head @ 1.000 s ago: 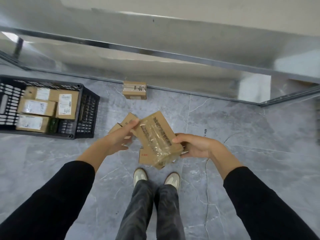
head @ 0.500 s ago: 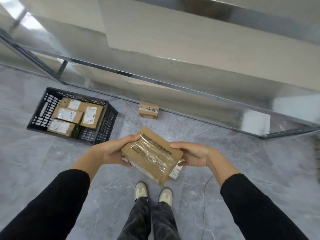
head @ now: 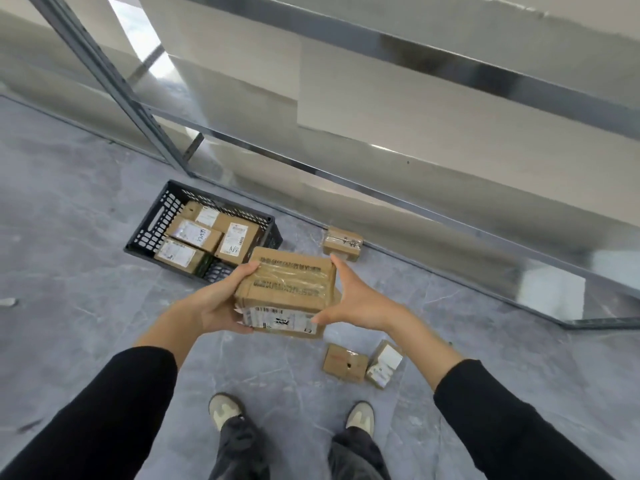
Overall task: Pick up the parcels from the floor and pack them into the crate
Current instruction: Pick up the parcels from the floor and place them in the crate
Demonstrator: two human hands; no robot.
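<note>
Bright, even light fills the scene. Glare streaks the glass wall point(head: 381, 188) and its metal rails. Floor point(head: 86, 271) shadows are faint and soft. Straight lines bow near the edges. Print on the parcel point(head: 287, 289) is slightly blurred.

The floor point(head: 86, 306) is laid in large grey tiles with pale marble veining and thin dark joints; it carries a soft sheen. Along its far edge stands a glass partition point(head: 433, 244), crossed by a slim chrome strip point(head: 398, 198); a dark metal post point(head: 112, 84) cuts across the upper left (slanted in this view). The glass reflects pale beige panels point(head: 381, 109); a bright patch of light point(head: 135, 22) shows near the top.
</note>
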